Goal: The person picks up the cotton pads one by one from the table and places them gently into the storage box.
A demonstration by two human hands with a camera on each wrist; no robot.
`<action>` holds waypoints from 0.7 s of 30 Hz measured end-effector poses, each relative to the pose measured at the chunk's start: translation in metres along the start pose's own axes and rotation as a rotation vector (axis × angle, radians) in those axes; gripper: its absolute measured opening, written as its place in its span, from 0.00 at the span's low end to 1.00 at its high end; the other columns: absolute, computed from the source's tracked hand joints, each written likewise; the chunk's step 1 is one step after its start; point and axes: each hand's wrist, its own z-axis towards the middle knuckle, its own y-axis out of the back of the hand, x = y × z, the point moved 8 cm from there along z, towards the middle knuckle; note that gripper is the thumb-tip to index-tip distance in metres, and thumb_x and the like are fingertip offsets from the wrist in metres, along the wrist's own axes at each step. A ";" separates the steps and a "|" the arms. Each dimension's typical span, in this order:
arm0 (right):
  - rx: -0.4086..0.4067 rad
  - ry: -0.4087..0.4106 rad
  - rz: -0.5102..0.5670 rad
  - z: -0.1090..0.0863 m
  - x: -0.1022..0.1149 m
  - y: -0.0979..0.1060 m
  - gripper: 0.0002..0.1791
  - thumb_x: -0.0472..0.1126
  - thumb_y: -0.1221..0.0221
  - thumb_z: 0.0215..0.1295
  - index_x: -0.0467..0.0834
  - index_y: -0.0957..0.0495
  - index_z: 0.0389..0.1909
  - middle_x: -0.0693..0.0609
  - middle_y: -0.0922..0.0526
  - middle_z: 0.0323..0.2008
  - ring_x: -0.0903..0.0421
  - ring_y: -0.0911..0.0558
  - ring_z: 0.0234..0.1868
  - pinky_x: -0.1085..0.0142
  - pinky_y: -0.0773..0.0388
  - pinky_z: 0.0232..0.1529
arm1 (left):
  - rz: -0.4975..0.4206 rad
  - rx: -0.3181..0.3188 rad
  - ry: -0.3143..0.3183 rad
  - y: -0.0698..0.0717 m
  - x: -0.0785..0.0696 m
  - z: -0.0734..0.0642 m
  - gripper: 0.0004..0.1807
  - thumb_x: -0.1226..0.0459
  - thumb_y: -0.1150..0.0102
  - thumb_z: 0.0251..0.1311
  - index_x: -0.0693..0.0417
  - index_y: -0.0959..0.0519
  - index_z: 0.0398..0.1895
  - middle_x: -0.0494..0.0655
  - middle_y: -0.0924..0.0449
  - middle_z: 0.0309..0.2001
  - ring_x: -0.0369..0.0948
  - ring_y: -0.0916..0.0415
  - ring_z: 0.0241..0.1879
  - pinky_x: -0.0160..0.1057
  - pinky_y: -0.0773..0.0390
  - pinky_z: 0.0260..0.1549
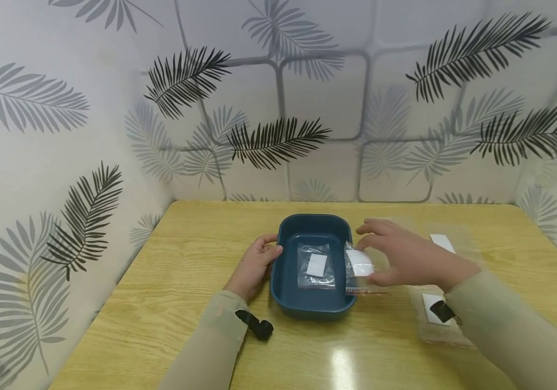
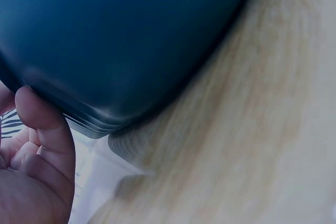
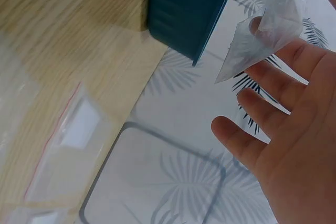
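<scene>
A dark blue tray stands on the wooden table. On its left side my left hand grips the rim, the thumb at the edge and the other fingers partly hidden behind. Inside the tray lies a clear zip bag with a white rectangular piece in it. Over the right rim, my right hand pinches another clear zip bag between thumb and index finger; it holds a white piece too and has a red seal line. The remaining right fingers are spread apart.
More clear zip bags with white pieces lie on the table at right, one near the front and one farther back, partly hidden by my right arm. A leaf-patterned wall borders the table's back. Black straps circle both wrists.
</scene>
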 end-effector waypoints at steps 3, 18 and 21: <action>0.007 0.002 -0.007 0.013 0.003 -0.001 0.29 0.56 0.27 0.53 0.46 0.19 0.52 0.43 0.29 0.66 0.40 0.36 0.71 0.46 0.35 0.66 | 0.003 -0.002 -0.001 0.000 -0.001 0.000 0.23 0.62 0.47 0.77 0.55 0.33 0.71 0.58 0.23 0.42 0.43 0.24 0.32 0.37 0.22 0.31; 0.054 -0.025 -0.034 0.060 0.016 -0.017 0.30 0.59 0.28 0.52 0.47 0.18 0.53 0.43 0.29 0.67 0.41 0.35 0.71 0.48 0.34 0.66 | 0.014 -0.003 0.006 -0.001 -0.001 -0.001 0.22 0.62 0.47 0.76 0.52 0.32 0.70 0.63 0.22 0.48 0.45 0.21 0.37 0.39 0.19 0.35; 0.069 -0.048 -0.044 0.067 0.014 -0.021 0.31 0.60 0.28 0.53 0.48 0.18 0.54 0.44 0.30 0.67 0.42 0.36 0.71 0.48 0.34 0.66 | 0.014 -0.003 0.008 -0.001 -0.002 -0.001 0.22 0.62 0.47 0.76 0.53 0.32 0.70 0.62 0.22 0.47 0.44 0.21 0.37 0.38 0.20 0.35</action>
